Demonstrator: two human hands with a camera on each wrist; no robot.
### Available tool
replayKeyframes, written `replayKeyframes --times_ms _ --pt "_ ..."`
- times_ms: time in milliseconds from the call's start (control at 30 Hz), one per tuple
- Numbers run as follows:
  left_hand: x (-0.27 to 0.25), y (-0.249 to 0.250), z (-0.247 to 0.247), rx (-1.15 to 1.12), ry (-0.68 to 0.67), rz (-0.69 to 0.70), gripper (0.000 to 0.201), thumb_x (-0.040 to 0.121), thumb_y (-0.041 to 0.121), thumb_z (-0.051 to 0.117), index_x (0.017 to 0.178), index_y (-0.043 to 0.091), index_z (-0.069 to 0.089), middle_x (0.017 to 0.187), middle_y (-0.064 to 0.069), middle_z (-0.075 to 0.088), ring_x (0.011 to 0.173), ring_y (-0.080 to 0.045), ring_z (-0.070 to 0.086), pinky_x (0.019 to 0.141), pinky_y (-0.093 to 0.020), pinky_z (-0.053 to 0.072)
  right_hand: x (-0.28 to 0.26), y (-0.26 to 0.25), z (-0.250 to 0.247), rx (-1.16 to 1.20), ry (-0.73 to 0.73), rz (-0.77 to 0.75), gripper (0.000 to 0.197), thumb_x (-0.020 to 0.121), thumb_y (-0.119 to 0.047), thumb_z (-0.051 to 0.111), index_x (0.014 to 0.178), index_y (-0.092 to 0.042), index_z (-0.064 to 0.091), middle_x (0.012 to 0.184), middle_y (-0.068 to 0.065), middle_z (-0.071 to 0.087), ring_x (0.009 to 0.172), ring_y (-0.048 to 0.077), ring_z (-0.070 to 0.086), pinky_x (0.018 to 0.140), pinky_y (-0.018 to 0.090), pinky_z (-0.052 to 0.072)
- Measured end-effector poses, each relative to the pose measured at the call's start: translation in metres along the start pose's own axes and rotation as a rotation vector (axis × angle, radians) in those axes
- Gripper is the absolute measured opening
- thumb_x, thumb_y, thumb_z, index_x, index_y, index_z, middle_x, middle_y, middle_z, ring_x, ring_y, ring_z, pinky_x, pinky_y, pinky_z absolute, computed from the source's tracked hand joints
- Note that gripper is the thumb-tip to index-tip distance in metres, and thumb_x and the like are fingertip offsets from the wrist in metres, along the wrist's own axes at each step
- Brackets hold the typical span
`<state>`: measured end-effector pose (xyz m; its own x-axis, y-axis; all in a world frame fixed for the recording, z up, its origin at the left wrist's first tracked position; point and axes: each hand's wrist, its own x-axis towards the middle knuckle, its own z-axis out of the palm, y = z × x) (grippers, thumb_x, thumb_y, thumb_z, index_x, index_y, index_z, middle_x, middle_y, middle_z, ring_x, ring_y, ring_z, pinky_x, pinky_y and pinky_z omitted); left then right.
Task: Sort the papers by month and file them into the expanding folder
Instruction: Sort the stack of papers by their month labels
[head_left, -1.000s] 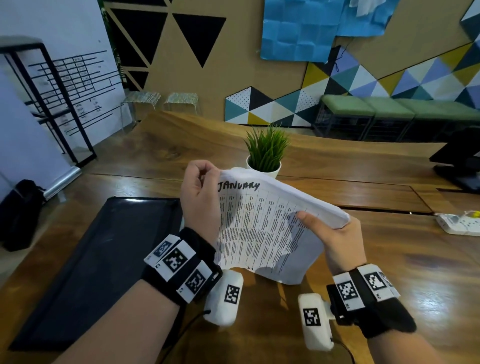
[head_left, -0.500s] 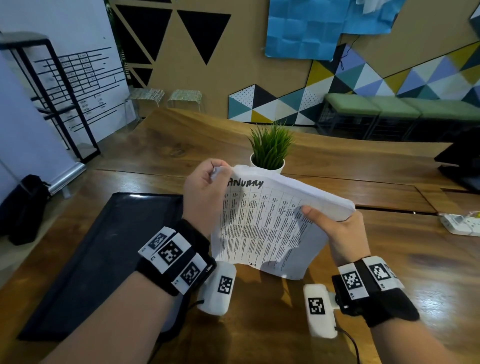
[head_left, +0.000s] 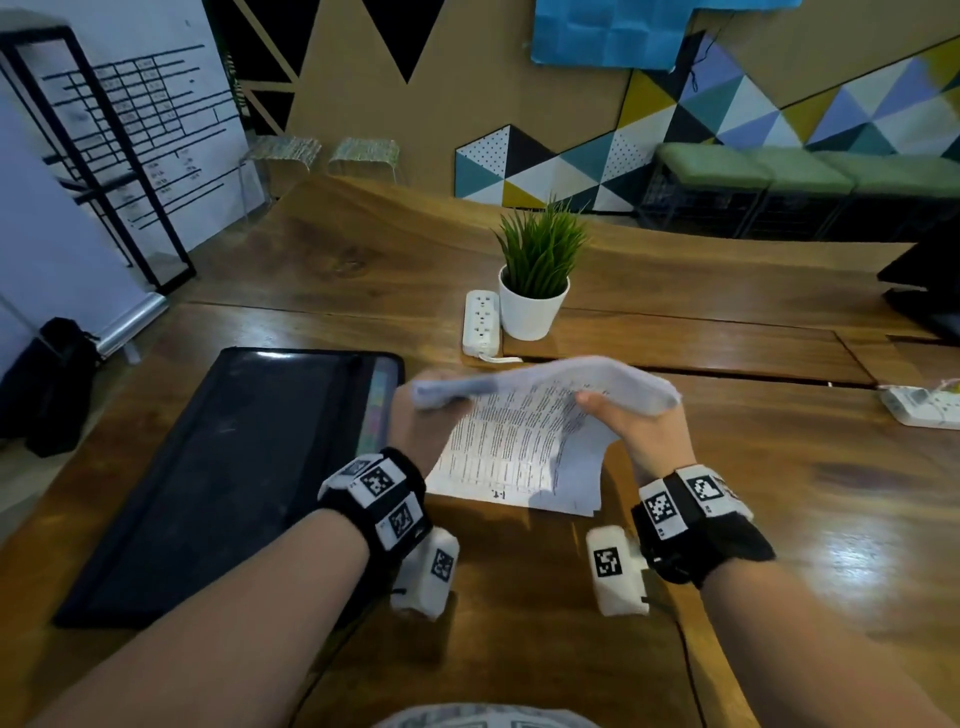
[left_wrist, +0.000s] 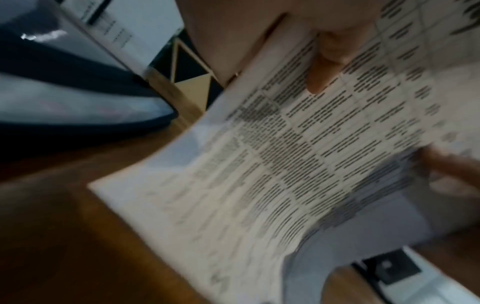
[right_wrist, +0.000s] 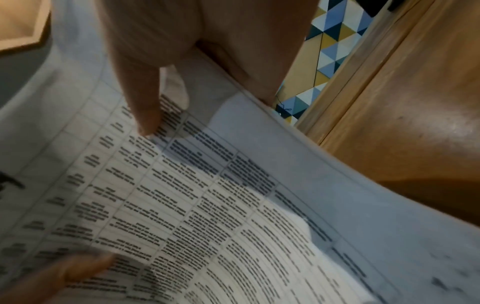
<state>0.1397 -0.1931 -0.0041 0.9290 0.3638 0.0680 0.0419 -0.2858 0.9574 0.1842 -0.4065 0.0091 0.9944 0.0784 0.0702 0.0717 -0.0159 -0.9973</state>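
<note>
Both hands (head_left: 421, 415) (head_left: 644, 431) grip limp, curling printed papers (head_left: 519, 441) over glossy wood.

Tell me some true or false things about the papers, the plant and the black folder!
1. Both hands hold the stack of papers. True.
2. The potted plant lies tipped over. False: it stands upright on the table.
3. The black expanding folder lies flat by the left hand. True.
4. The right hand rests empty on the table. False: its thumb and fingers pinch the papers.
5. A white power strip sits beside the plant pot. True.
</note>
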Motion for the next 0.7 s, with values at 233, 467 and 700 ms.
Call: replayKeyframes --times_ms 233,467,700 --pt "0.000 0.049 -0.015 -0.385 0.142 0.067 0.023 0.075 -0.013 0.061 0.080 0.009 0.067 0.090 -0.016 0.071 0.084 -0.025 0.069 0.068 -0.037 0.059 -0.006 -0.048 -0.002 0.114 -0.035 -0.212 0.038 0.072 0.008 0.073 0.107 -0.001 0.062 0.107 0.019 0.067 0.098 0.029 0.066 0.080 0.037 0.056" --pt "-0.016 0.015 -0.012 -0.335 0.076 0.032 0.024 0.078 -0.012 0.064 0.082 0.011 0.068 0.076 -0.002 0.072 0.070 -0.015 0.069 0.056 -0.032 0.058 -0.019 0.023 0.001 -0.059 -0.135 0.061 0.036 0.072 0.008 0.071 0.095 -0.019 0.064 0.093 -0.007 0.073 0.091 0.009 0.068 0.081 0.035 0.057" --pt "-0.009 -0.023 -0.018 -0.167 -0.076 -0.132 0.009 0.089 0.014 0.063 0.090 0.023 0.064 0.077 0.011 0.072 0.073 -0.002 0.068 0.069 -0.024 0.058 -0.002 0.031 0.000 -0.100 -0.107 0.183 0.022 0.077 -0.011 0.073 0.096 -0.021 0.067 0.093 -0.007 0.072 0.095 0.014 0.067 0.083 0.032 0.052"
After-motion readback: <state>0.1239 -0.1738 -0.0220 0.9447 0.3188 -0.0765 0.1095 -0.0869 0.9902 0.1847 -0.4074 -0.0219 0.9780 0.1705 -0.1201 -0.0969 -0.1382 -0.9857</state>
